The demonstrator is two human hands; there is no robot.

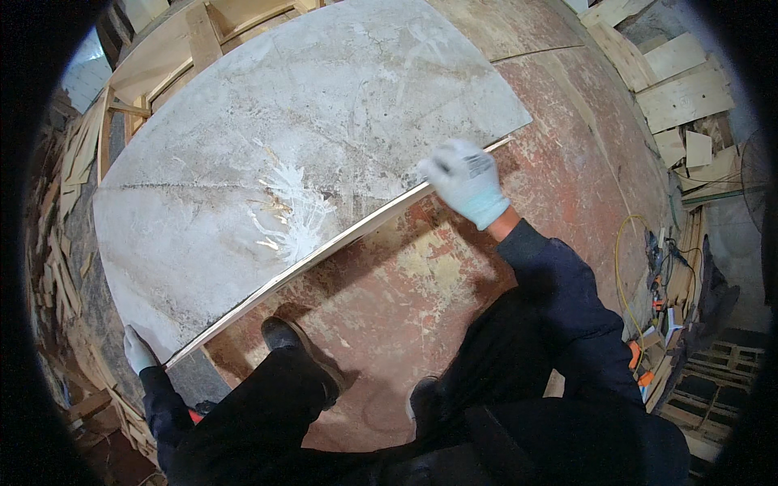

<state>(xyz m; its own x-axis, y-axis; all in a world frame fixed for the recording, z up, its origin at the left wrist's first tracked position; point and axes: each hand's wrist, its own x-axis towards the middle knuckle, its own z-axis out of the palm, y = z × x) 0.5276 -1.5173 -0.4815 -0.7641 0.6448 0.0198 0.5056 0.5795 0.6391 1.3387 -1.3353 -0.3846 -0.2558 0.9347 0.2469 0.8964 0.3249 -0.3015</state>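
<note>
A broad, thin panel (348, 146) with a scuffed, grey-white face spreads in front of me, its pale straight edge running slantwise nearest me. At its near-left corner, my left hand (140, 350) in a light glove has its fingers along the side, gripping the panel. My right hand (463, 178), in a white glove with a pale blue cuff, is closed over the near edge towards the right end. Whatever its curled fingers hold, if anything, is hidden. A white splintery patch (296, 211) with pale chips marks the panel's face left of centre.
Worn reddish floor (389, 324) lies under my shoes (296, 348). Wooden framing (203, 36) stands beyond the panel. Boards are piled at the right (689, 97) and scraps at the left (61, 267). A yellow cable (620, 267) and orange-handled tools (640, 364) lie to the right.
</note>
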